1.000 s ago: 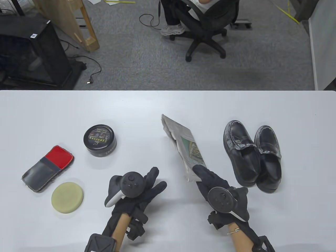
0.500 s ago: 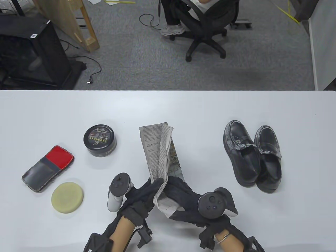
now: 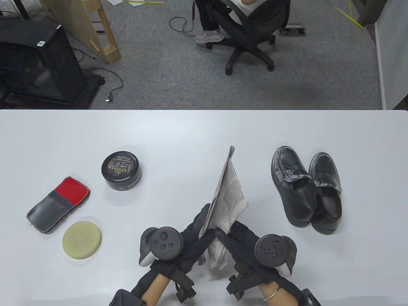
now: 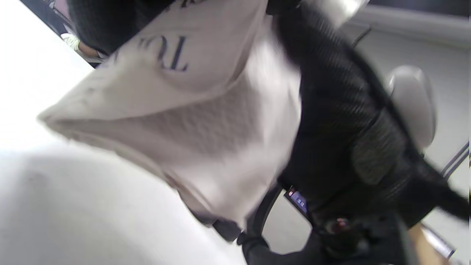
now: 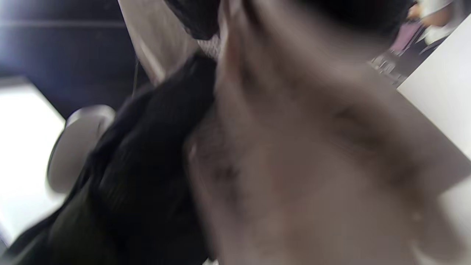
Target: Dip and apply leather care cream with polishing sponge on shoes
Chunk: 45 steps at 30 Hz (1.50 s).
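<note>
Both hands, left hand [image 3: 191,237] and right hand [image 3: 239,236], grip the folded newspaper [image 3: 228,194] at six o'clock. Shoes [image 3: 306,188] wait at three, cream tin [image 3: 121,170] shut at nine, sponge [image 3: 82,239] at eight: nothing dipped yet, I'd judge.

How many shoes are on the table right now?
2. Both black shoes stand side by side at the table's right: the left shoe and the right shoe, touching, toes pointing away from the person, whitish residue on the toes. None seems hidden.
</note>
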Tool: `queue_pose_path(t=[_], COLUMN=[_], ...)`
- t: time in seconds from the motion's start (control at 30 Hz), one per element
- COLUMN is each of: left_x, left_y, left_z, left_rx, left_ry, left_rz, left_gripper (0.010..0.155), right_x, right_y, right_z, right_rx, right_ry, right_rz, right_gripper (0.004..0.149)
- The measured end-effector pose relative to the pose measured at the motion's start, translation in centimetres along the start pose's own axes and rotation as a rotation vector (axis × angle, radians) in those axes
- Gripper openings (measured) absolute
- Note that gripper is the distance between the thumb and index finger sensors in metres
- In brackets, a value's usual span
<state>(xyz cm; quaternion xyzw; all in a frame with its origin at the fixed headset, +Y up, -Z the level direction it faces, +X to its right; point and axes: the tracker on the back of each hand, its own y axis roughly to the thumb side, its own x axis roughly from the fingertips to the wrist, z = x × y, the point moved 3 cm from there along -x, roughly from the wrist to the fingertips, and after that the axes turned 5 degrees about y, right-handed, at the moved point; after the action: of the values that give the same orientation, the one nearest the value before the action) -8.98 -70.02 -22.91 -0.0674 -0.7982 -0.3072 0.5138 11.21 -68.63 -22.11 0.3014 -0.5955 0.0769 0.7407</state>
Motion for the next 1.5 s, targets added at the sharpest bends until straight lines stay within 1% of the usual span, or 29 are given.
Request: queue_pose_path(t=[0.07,0.13,0.2,0.23,0.3,0.37,0.4,0.47,0.5,0.53,0.63,0.73,0.8,0.87,0.9,0.93,0.97,1.03,1.07,1.13,1.17,1.2,1.23,1.3,1.33,1.37,1.4,1.47,1.5], left_x=[0.1,0.5,1.0,1.4,1.9,2.0,2.0,1.9,1.9,1.9,2.0,2.0,2.1,2.5,2.7,2.9,3.0,3.2,3.3,3.3,3.3,3.2,3.2,3.3,3.5,3.6,3.8,4.3,4.5], left_y=[-0.9,-2.4,-4.0,-5.0,-6.4,-7.2,-7.4,-7.7,-7.8,-7.9,-8.3,-8.3,-8.3,-8.4,-8.6,-8.8,-9.0,-9.2,-9.2,-9.3,-9.3,-9.4,-9.5,-9.7,-9.8,-10.0,-10.1,-10.7,-11.1], left_z=[1.6,4.1,6.3,7.3,8.4,8.7,8.7,8.6,8.6,8.5,8.6,8.6,9.0,9.7,10.0,10.3,10.6,11.0,11.2,11.2,11.1,11.0,10.8,10.0,9.6,9.2,8.8,8.0,7.6], left_rx=[0.013,-0.049,-0.058,-0.007,0.101,0.175,0.184,0.126,0.094,0.068,-0.035,-0.056,-0.076,-0.13,-0.139,-0.129,-0.109,-0.109,-0.135,-0.217,-0.27,-0.311,-0.362,-0.471,-0.517,-0.559,-0.594,-0.626,-0.615], left_ry=[0.075,0.164,0.245,0.275,0.28,0.257,0.245,0.25,0.252,0.242,0.247,0.249,0.268,0.298,0.31,0.324,0.321,0.339,0.337,0.291,0.24,0.189,0.104,-0.078,-0.134,-0.19,-0.231,-0.28,-0.295], left_rz=[0.058,0.135,0.211,0.251,0.296,0.311,0.316,0.342,0.357,0.369,0.403,0.41,0.416,0.429,0.43,0.44,0.457,0.483,0.495,0.521,0.535,0.546,0.56,0.594,0.605,0.611,0.622,0.634,0.634], left_gripper=[0.055,0.052,0.052,0.052,0.053,0.054,0.054,0.052,0.05,0.048,0.046,0.046,0.049,0.055,0.057,0.057,0.055,0.05,0.047,0.044,0.044,0.042,0.041,0.041,0.041,0.041,0.041,0.041,0.041], right_x=[-0.2,-0.4,-0.4,-0.3,-0.1,0.0,-0.1,-0.1,-0.2,-0.2,-0.2,-0.2,-0.1,0.1,0.1,0.3,0.3,0.2,0.0,-0.5,-1.0,-1.4,-2.0,-3.2,-3.8,-4.5,-5.3,-6.8,-7.5], right_y=[-0.8,-2.2,-3.8,-5.0,-6.5,-7.3,-7.4,-7.1,-7.0,-7.0,-7.0,-6.8,-6.7,-6.5,-6.5,-6.6,-6.7,-7.0,-7.1,-7.3,-7.1,-7.0,-6.8,-6.4,-6.3,-6.1,-6.2,-6.6,-7.1], right_z=[-1.7,-4.1,-6.1,-7.3,-8.5,-9.0,-9.1,-9.3,-9.2,-9.2,-9.3,-9.5,-9.8,-10.5,-10.8,-11.3,-11.8,-12.4,-12.6,-12.6,-12.5,-12.4,-12.2,-11.4,-11.0,-10.5,-9.8,-8.2,-7.3], right_rx=[0.066,0.184,0.243,0.24,0.194,0.175,0.216,0.373,0.45,0.486,0.541,0.592,0.604,0.594,0.577,0.518,0.42,0.199,0.031,-0.273,-0.403,-0.47,-0.528,-0.595,-0.612,-0.612,-0.591,-0.524,-0.467], right_ry=[-0.088,-0.188,-0.272,-0.303,-0.323,-0.335,-0.352,-0.373,-0.36,-0.344,-0.348,-0.337,-0.35,-0.379,-0.375,-0.372,-0.37,-0.337,-0.313,-0.291,-0.263,-0.237,-0.214,-0.21,-0.201,-0.18,-0.151,-0.094,-0.074], right_rz=[0.041,0.097,0.174,0.224,0.287,0.319,0.328,0.322,0.316,0.317,0.334,0.335,0.332,0.345,0.343,0.338,0.321,0.272,0.229,0.177,0.139,0.121,0.105,0.103,0.097,0.093,0.101,0.16,0.207], right_gripper=[0.04,0.04,0.041,0.042,0.048,0.058,0.06,0.052,0.046,0.044,0.042,0.042,0.042,0.042,0.041,0.042,0.044,0.056,0.06,0.059,0.056,0.048,0.041,0.038,0.039,0.044,0.053,0.067,0.072])
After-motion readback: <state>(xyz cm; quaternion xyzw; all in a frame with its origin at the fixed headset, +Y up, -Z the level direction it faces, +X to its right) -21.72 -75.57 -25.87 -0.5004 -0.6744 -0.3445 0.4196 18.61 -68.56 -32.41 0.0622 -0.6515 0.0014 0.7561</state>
